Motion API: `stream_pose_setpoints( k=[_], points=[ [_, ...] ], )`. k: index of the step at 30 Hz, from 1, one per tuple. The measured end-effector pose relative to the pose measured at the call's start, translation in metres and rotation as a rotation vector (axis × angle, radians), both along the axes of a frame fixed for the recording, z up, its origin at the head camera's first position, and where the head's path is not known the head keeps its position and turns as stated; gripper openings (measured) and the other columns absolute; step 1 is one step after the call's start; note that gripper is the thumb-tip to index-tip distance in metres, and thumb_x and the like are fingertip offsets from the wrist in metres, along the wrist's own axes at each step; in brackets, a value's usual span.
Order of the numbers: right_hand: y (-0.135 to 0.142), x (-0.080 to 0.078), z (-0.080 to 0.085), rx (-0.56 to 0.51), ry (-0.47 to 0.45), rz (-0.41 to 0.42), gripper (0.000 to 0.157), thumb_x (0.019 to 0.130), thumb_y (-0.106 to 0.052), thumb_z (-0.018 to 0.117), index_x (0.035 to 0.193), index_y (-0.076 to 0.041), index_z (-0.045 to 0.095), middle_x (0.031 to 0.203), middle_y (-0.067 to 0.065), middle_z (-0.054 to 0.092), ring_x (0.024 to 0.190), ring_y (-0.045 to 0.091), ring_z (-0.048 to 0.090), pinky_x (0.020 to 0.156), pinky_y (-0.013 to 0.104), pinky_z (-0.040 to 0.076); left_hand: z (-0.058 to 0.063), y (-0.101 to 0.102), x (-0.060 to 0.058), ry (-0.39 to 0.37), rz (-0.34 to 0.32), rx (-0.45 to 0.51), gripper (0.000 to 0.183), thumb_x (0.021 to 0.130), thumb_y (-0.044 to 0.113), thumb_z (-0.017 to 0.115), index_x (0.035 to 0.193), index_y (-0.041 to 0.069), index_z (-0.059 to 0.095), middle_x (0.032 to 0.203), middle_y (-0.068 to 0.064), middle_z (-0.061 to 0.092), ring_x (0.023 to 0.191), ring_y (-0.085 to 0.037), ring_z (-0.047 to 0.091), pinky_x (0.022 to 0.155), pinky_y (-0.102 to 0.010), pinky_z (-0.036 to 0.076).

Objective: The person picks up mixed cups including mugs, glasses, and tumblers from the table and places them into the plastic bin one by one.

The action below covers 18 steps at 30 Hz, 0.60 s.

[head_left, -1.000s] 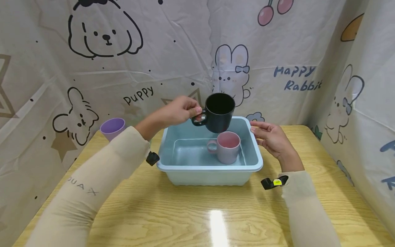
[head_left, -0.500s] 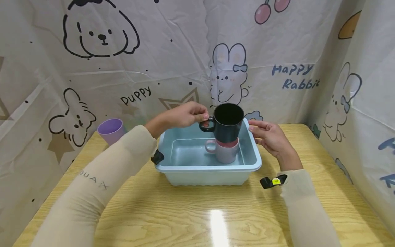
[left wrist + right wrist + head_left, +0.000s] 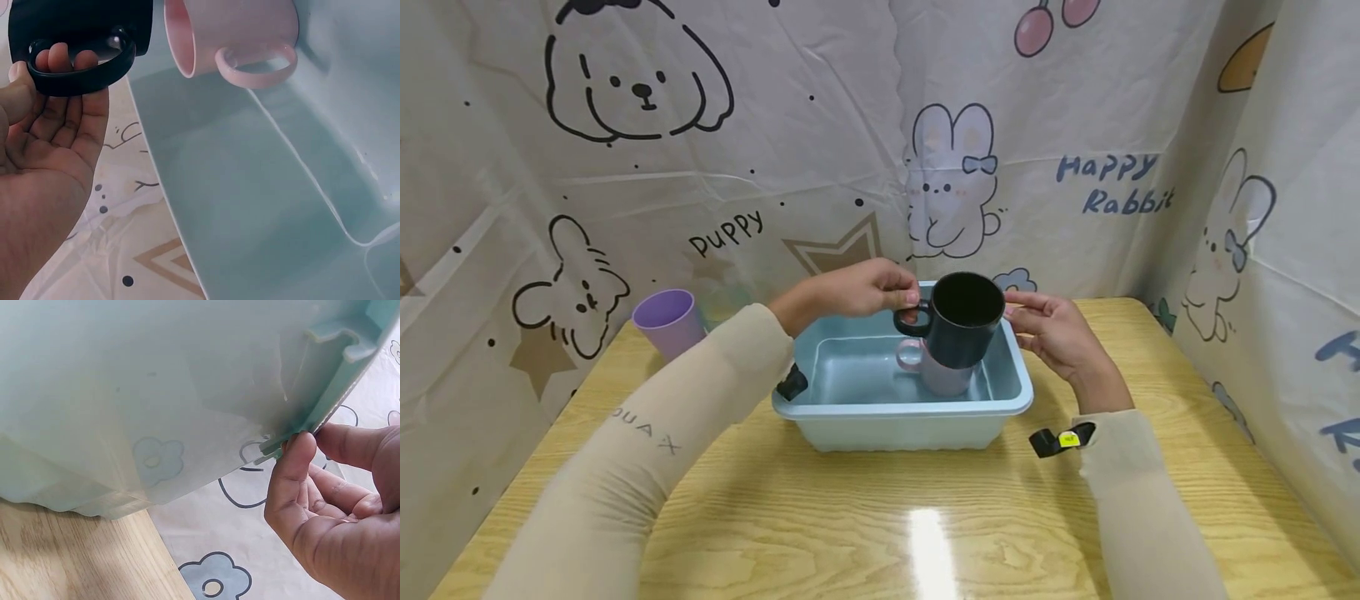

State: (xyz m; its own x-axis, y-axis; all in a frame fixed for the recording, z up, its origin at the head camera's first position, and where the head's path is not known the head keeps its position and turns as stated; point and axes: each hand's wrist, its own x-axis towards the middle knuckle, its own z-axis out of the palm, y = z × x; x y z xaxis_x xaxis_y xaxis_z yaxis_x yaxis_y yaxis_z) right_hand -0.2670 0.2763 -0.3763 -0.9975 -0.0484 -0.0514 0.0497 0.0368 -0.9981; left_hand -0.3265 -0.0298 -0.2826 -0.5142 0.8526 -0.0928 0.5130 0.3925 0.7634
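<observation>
My left hand (image 3: 868, 290) grips a black mug (image 3: 964, 327) by its handle, fingers through the loop and thumb on top. The mug is upright over the right part of a light blue plastic basin (image 3: 902, 410). In the head view it overlaps a pink mug (image 3: 946, 379) standing inside the basin, hiding that mug's rim. The pink mug (image 3: 247, 34) appears beside the black one in the left wrist view, its handle pointing the same way. My right hand (image 3: 1058, 342) pinches the basin's right rim between thumb and fingers, which the right wrist view shows from below.
A purple cup (image 3: 668, 323) stands on the wooden table (image 3: 820, 517) at the back left, partly behind my left sleeve (image 3: 700, 400). A printed curtain (image 3: 820, 150) hangs close behind the basin and along both sides.
My left hand has moved right and down with the black mug, from above the basin's back edge to over the pink mug. The right hand stays at the basin's rim.
</observation>
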Motion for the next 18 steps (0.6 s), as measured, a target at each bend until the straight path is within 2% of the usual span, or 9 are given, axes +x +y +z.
stream_pose_setpoints(
  k=[8, 13, 18],
  points=[
    [-0.0007, -0.0002, -0.0004, -0.030, 0.013, 0.013, 0.044, 0.103, -0.016, 0.064, 0.143, -0.001, 0.055, 0.105, -0.004, 0.074, 0.093, 0.014, 0.067, 0.082, 0.027, 0.058, -0.0056, 0.0055, -0.0003, -0.024, -0.129, -0.019, 0.023, 0.108, 0.008, 0.051, 0.092, 0.000, 0.065, 0.086, -0.006, 0.061, 0.082, -0.019, 0.052, 0.075, -0.030, 0.043],
    [-0.0004, 0.0001, -0.0001, -0.036, 0.004, 0.012, 0.049, 0.101, -0.019, 0.068, 0.143, 0.000, 0.054, 0.104, -0.003, 0.073, 0.092, 0.013, 0.068, 0.082, 0.027, 0.059, -0.0078, 0.0079, 0.0003, -0.024, -0.160, -0.062, 0.021, 0.107, 0.010, 0.052, 0.091, 0.003, 0.065, 0.084, -0.004, 0.058, 0.081, -0.018, 0.051, 0.075, -0.030, 0.043],
    [-0.0008, 0.0016, 0.0005, -0.044, 0.013, 0.024, 0.051, 0.101, -0.018, 0.068, 0.145, 0.003, 0.052, 0.103, -0.003, 0.073, 0.090, 0.013, 0.068, 0.082, 0.027, 0.059, -0.0102, 0.0097, 0.0015, -0.094, -0.190, -0.064, 0.021, 0.107, 0.010, 0.053, 0.090, 0.003, 0.063, 0.087, -0.006, 0.060, 0.088, -0.020, 0.056, 0.085, -0.032, 0.049]
  ],
)
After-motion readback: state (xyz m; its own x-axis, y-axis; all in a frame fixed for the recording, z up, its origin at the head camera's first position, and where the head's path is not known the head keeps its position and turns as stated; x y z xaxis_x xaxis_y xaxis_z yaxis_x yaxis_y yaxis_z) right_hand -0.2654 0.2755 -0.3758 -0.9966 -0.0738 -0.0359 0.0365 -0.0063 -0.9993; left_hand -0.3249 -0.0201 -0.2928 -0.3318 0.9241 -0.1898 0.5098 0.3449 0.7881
